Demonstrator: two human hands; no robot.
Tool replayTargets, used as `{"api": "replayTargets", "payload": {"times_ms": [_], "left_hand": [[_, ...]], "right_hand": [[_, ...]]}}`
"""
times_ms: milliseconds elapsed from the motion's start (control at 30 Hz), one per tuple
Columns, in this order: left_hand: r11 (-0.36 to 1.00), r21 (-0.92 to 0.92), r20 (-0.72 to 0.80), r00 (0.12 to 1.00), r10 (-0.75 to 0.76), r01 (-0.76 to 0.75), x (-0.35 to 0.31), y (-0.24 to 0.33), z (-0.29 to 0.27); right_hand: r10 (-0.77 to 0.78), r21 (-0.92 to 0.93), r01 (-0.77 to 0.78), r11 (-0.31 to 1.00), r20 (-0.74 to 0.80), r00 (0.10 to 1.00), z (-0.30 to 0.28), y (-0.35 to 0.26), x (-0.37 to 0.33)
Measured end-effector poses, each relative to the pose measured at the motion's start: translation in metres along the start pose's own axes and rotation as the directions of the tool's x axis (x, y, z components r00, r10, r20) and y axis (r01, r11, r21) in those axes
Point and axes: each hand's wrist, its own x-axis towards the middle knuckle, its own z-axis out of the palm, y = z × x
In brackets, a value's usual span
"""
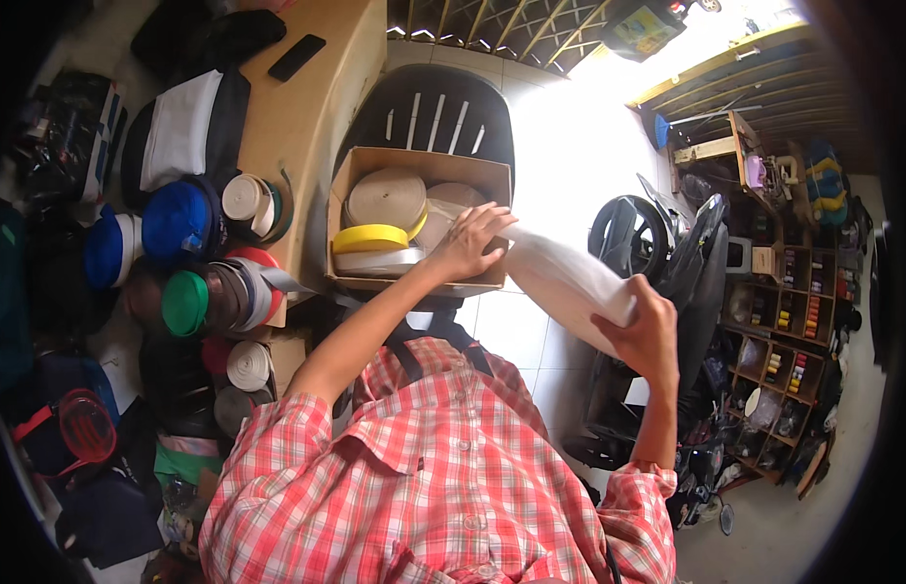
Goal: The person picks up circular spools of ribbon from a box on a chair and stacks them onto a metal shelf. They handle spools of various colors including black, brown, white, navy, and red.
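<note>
My left hand (470, 241) and my right hand (648, 329) both hold a folded white cloth strip (570, 277) stretched between them. The left hand grips its upper end at the right side of an open cardboard box (426, 164). The right hand grips the lower end, further right and nearer to me. In the box lie rolls of webbing: a large beige roll (387, 198), a yellow roll (370, 237) and a white one (380, 260). The box rests on a black plastic chair (434, 107).
A wooden table (307, 107) at the left carries a black phone (296, 56) and bags. Rolls of tape in blue (176, 219), green (184, 303) and white (249, 365) are piled below it. A motor scooter (667, 243) and wooden shelves (794, 321) stand at the right.
</note>
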Motion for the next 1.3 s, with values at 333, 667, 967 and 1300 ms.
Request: {"api": "replayTargets", "payload": {"times_ms": [333,667,967,1300], "left_hand": [[0.927,-0.279,-0.269,0.947,0.176,-0.251,0.079,0.133,-0.086],[0.869,-0.256,-0.317,0.886,0.338,-0.424,0.089,0.240,-0.168],[0.950,0.049,-0.760,0.605,0.236,-0.310,0.039,0.288,-0.240],[0.925,0.055,-0.903,0.377,0.207,-0.375,-0.074,0.338,-0.314]], "right_hand": [[-0.156,-0.084,0.133,0.988,-0.406,0.900,-0.137,0.050,-0.052],[-0.485,0.018,0.593,0.805,-0.553,0.677,-0.224,0.032,-0.022],[-0.588,0.117,0.719,0.685,-0.493,0.641,-0.289,-0.028,-0.009],[-0.573,0.383,0.849,0.364,-0.627,0.528,-0.255,-0.148,-0.058]]}}
